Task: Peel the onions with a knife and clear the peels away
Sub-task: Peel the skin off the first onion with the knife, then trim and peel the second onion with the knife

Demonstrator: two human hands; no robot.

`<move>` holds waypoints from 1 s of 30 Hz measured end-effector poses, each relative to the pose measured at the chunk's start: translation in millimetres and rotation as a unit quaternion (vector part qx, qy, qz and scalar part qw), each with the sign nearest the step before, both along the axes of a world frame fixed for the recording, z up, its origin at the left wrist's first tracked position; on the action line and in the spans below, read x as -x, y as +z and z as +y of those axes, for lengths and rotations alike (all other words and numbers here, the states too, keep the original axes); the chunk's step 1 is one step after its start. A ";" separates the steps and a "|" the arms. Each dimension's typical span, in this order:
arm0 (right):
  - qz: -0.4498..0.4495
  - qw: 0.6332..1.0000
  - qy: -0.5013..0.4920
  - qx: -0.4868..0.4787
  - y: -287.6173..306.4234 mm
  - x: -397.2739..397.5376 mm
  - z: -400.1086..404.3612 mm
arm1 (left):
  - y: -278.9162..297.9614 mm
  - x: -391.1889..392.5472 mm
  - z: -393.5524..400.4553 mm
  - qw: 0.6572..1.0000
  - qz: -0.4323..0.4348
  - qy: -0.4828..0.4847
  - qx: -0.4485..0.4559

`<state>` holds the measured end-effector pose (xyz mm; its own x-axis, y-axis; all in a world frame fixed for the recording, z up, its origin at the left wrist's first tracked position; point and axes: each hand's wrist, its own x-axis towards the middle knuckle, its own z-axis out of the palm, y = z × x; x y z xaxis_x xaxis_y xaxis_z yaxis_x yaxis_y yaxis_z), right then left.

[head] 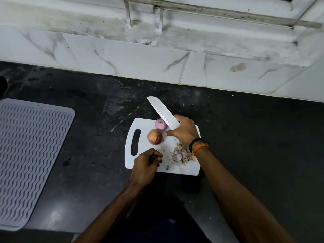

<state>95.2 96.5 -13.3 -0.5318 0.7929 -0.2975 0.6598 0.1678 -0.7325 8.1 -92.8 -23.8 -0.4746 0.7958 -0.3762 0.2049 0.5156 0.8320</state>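
Note:
A white cutting board [182, 169] lies on the dark counter. On it sit a peeled purple onion [159, 124] and, just in front of it, a brown unpeeled onion [154, 136]. My right hand [183, 131] grips a white knife [162, 111] by its handle, the blade pointing up and away to the left above the purple onion. A heap of peels [182, 156] lies at the board's right, under my right wrist. My left hand [146, 163] hovers over the board's near left edge with fingers curled; whether it pinches a scrap I cannot tell.
A grey ribbed drying mat [29, 158] lies on the counter [254, 137] at the far left. A white marble-patterned tiled wall [140, 64] runs along the back. A small peel scrap [167, 167] lies near the board's front edge.

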 end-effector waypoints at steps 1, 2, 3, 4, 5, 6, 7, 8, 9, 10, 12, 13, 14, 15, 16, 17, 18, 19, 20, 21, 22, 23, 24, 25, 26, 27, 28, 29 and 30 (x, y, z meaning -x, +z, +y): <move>0.003 1.000 -0.020 -0.005 1.8 -5.3 -1.5 | -0.9 -0.4 0.1 1.000 -0.001 -0.001 -0.001; 0.001 0.999 -0.042 -0.014 4.0 -12.5 -3.3 | -0.8 -1.3 0.0 1.000 -0.001 -0.001 -0.003; -0.003 0.998 -0.066 -0.017 7.4 -20.3 -5.7 | -0.9 -2.0 -0.4 1.000 0.000 0.001 -0.008; -0.005 0.996 -0.089 -0.012 10.6 -30.8 -9.4 | -0.3 -2.8 -1.1 1.000 0.000 0.004 -0.012; -0.003 0.994 -0.110 -0.001 11.4 -38.3 -13.1 | -0.4 -1.0 -2.4 1.000 0.002 0.007 -0.017; -0.001 0.990 -0.139 0.007 13.0 -57.5 -18.6 | 1.2 -6.4 -1.4 1.000 0.000 0.000 -0.022; 0.005 0.987 -0.161 0.015 11.0 -68.0 -22.6 | 1.0 -5.7 -2.3 1.000 0.005 0.005 -0.024; 0.009 0.983 -0.185 0.018 8.3 -78.7 -26.3 | 1.3 -5.2 -2.8 1.000 0.007 0.012 -0.024; 0.014 0.976 -0.216 0.020 5.9 -90.1 -30.9 | 1.6 -6.1 -2.6 1.000 0.010 0.013 -0.021; 0.017 0.967 -0.251 0.026 3.2 -100.3 -35.9 | 2.3 -7.1 -2.1 1.000 0.010 0.013 -0.018; 0.004 0.949 -0.314 0.028 -0.6 -119.5 -46.2 | 1.9 -10.4 -2.3 1.000 0.009 0.002 -0.014; -0.012 0.943 -0.331 0.019 -3.4 -127.8 -49.8 | 1.6 -11.7 -2.4 1.000 0.009 -0.004 -0.015; -0.030 0.940 -0.341 0.005 -7.1 -135.8 -53.6 | 1.6 -14.0 -2.7 1.000 0.010 -0.013 -0.016; -0.042 0.938 -0.345 -0.011 -10.7 -141.2 -56.0 | 1.3 -14.9 -3.0 1.000 0.012 -0.021 -0.017; -0.057 0.937 -0.343 -0.025 -13.5 -145.1 -57.4 | 0.3 -15.0 -3.2 0.999 0.015 -0.027 -0.019; -0.072 0.937 -0.338 -0.040 -16.6 -148.1 -57.9 | -1.3 -14.2 -3.9 0.999 0.020 -0.031 -0.019; -0.088 0.937 -0.335 -0.050 -19.3 -150.4 -57.5 | -2.7 -13.3 -4.1 0.999 0.026 -0.032 -0.018; -0.100 0.937 -0.329 -0.054 -20.1 -151.5 -57.7 | -4.3 -12.2 -4.7 0.999 0.035 -0.031 -0.017; -0.113 0.939 -0.321 -0.056 -19.7 -151.4 -57.6 | -6.3 -10.7 -5.5 0.999 0.042 -0.028 -0.015; -0.121 0.940 -0.314 -0.057 -19.7 -151.1 -57.3 | -7.5 -9.6 -6.0 0.998 0.049 -0.026 -0.012; -0.126 0.941 -0.306 -0.063 -19.6 -150.4 -57.2 | -9.0 -8.9 -6.9 0.998 0.055 -0.027 -0.010; -0.130 0.943 -0.300 -0.068 -20.6 -150.0 -57.0 | -9.3 -8.7 -7.4 0.998 0.058 -0.029 -0.008; -0.132 0.944 -0.294 -0.072 -22.1 -148.5 -56.9 | -9.7 -7.9 -8.1 0.998 0.061 -0.029 -0.008; -0.134 0.945 -0.291 -0.071 -23.0 -147.6 -56.8 | -10.2 -7.0 -8.0 0.998 0.063 -0.026 -0.009; -0.134 0.946 -0.288 -0.071 -24.3 -147.9 -56.2 | -10.6 -5.8 -7.7 0.998 0.065 -0.019 -0.010; -0.135 0.947 -0.284 -0.073 -24.9 -148.2 -55.4 | -10.6 -3.7 -6.5 0.998 0.068 -0.008 -0.010; -0.138 0.947 -0.279 -0.076 -25.1 -148.6 -54.5 | -10.8 -1.0 -5.3 0.997 0.074 0.003 -0.011; -0.141 0.948 -0.274 -0.076 -25.1 -149.3 -53.3 | -10.6 1.6 -3.8 0.996 0.086 0.014 -0.013; -0.144 0.949 -0.270 -0.075 -24.6 -149.8 -52.4 | -10.5 4.1 -1.5 0.994 0.104 0.022 -0.019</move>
<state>245.0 44.1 -37.9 0.0508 0.9716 -0.2310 0.8484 -0.1640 -0.5034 4.0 -94.4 -34.3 -0.5733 0.7843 -0.2371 0.3518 0.4970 0.7932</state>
